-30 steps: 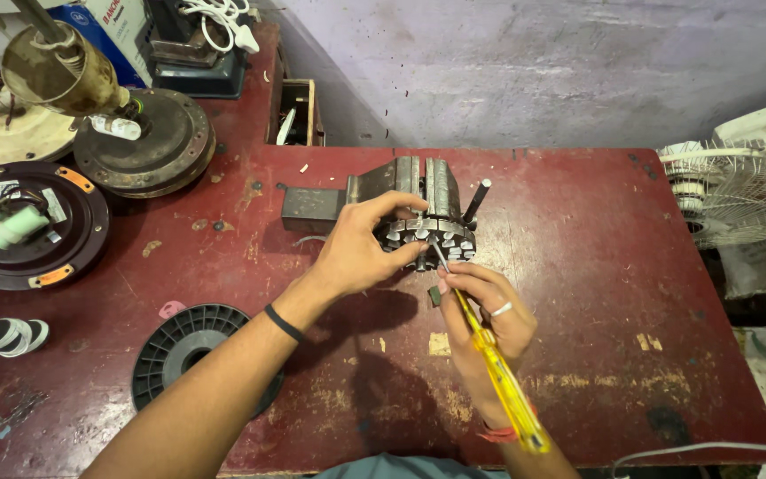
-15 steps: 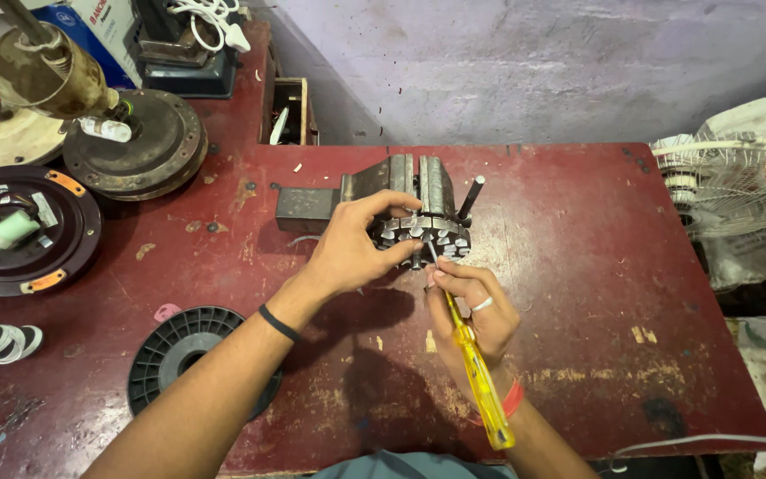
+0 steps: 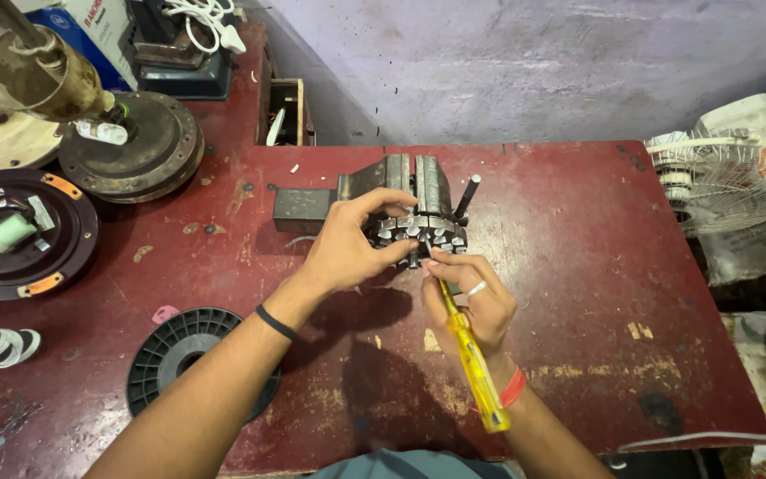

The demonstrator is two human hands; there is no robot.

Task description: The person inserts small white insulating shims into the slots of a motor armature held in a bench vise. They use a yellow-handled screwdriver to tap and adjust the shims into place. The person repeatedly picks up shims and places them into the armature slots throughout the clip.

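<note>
Two hands crowd one small spot: my left hand grips the stator clamped in the vise ahead, my right hand pinches the screwdriver. If its tip slips, I judge it jabs my left fingers or nicks the stator.

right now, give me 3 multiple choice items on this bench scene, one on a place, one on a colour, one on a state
1. Where does the black plastic spool lie?
A. on the red table, by the left forearm
B. inside the vise
C. on the fan guard

2. What colour is the screwdriver handle?
A. blue
B. yellow
C. black

3. What is the left hand doing?
A. resting flat on the table
B. holding the spool
C. gripping the toothed metal core at the vise

Answers: 1 A, the spool sits on the tabletop beside that arm. 2 B, the handle in the right hand is clear yellow. 3 C, its fingers wrap the core.
</note>
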